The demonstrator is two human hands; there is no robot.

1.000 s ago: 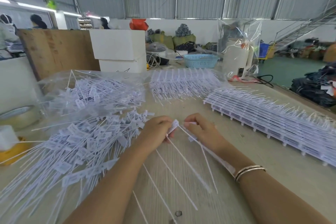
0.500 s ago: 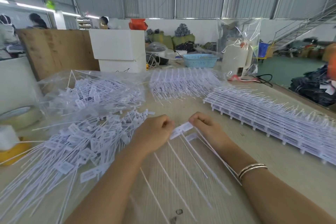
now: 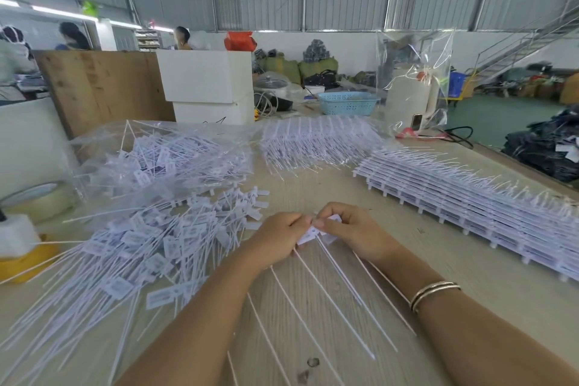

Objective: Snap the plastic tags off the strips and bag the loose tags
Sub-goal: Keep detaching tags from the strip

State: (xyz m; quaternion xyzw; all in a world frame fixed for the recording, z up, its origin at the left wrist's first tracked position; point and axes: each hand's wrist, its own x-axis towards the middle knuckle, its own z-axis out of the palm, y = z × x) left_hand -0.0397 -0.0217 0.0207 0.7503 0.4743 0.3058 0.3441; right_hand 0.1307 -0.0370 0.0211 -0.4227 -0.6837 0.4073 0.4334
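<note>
Both hands meet over the wooden table [image 3: 438, 260], directly in front of the camera. The left hand [image 3: 279, 240] has its fingers curled in, pinching a white tag strip [image 3: 308, 233] at the tag heads. The right hand [image 3: 354, 230] does the same from the other side, with its fingers curled and its thumb tip pressed on the tag heads. The two thumbs nearly touch. The long thin tails [image 3: 332, 301] of the held tags fan out from the hands toward the camera, running between the forearms just above the table. Bangles [image 3: 434, 293] sit on the right wrist.

Relative to the hands:
- Left, touching the left wrist: a heap of loose tags [image 3: 141, 247], tails pointing toward the near left table edge.
- Beyond that heap: a clear bag [image 3: 163, 160] lying on the table with more loose tags inside.
- Straight beyond the hands: a second clear pack of strips [image 3: 316, 141], lying flat.
- Right and beyond: a long stack of unbroken strips [image 3: 470, 197], running diagonally along the right table edge, apart from the hands.
- Far left, at the table edge: a tape roll [image 3: 34, 197] and a yellow object [image 3: 25, 260], partly cut off.
- Far end of the table: a white box [image 3: 203, 81], a blue basket [image 3: 347, 102] and a white appliance [image 3: 410, 97] under clear film.
</note>
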